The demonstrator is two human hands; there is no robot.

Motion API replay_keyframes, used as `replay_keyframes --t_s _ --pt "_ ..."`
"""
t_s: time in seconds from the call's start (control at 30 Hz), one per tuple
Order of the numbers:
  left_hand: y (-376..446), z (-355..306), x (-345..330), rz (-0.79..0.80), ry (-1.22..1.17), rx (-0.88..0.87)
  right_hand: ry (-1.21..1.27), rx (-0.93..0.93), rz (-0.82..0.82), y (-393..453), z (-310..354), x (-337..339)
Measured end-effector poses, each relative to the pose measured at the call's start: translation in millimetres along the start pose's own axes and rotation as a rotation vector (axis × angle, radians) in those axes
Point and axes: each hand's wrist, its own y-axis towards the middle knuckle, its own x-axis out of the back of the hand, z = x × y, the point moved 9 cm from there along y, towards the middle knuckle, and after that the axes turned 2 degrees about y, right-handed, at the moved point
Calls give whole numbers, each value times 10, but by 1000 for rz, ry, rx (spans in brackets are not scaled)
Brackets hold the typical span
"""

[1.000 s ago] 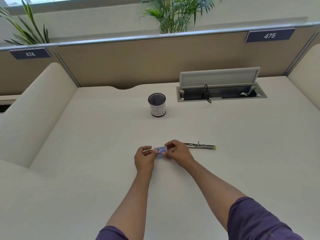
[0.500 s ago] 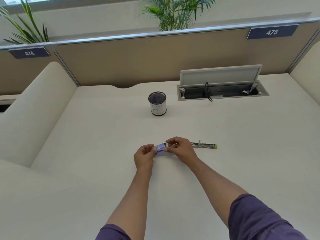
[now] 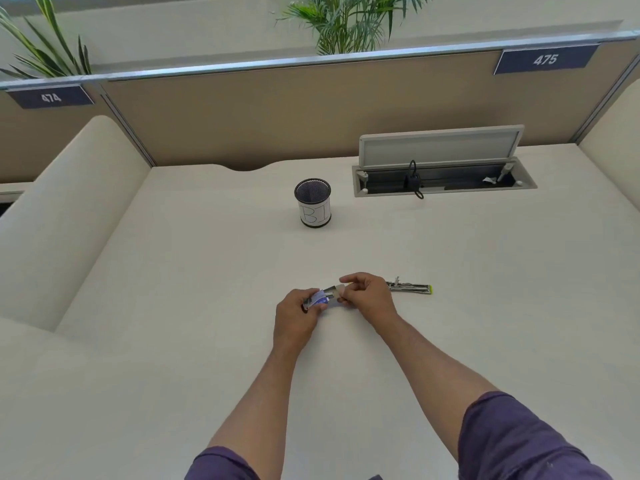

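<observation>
1. Blue, white and clear film makes up the small packet [image 3: 323, 297]. It is held just above the cream desk [image 3: 194, 278], near the desk's middle, between both hands.
2. Left hand [image 3: 296, 315]: the fingers are curled round the left end of the packet, with the thumb on top, and they grip it.
3. Right hand [image 3: 369, 296]: thumb and forefinger are pressed together on the pale right end of the packet. The remaining fingers are curled underneath.
4. What the packet contains is too small to tell.
5. A slim silver-grey pen [image 3: 412, 287] with a yellow-green tip lies flat on the desk, just right of the right hand. Its left end is hidden behind that hand, so contact cannot be confirmed.
6. A black mesh cup [image 3: 314, 206] stands upright further back, well apart from the hands. It carries a white label marked "B1".
7. A recessed cable tray [image 3: 446, 185] sits at the rear right with its lid [image 3: 440, 147] raised. A black plug [image 3: 412, 180] with a looped cord rests in it.
8. A tan partition [image 3: 277, 109] closes the rear edge of the desk and bears number plates "474" [image 3: 51, 97] and "475" [image 3: 546, 59].
9. Both arms wear purple sleeves [image 3: 519, 441].
</observation>
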Motion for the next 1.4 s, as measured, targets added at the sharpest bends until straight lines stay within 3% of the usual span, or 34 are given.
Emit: replay_keyframes --t_s 0.13,0.23,0.4,0.73,1.2,1.4 --pt "14 -24 1 16 40 -62 -150 72 -21 -38 74 24" --pt "19 -27 -9 23 36 -86 -311 250 -69 -86 246 38" --pt "12 -44 -28 44 20 -99 -534 371 103 -103 299 -155" --pt "1 -4 -30 48 25 -88 -844 378 278 -45 321 -320" --pt "-1 42 -40 53 21 -68 -725 294 259 28 287 -254" --pt "6 64 -46 56 29 -53 -776 399 227 -7 368 -249"
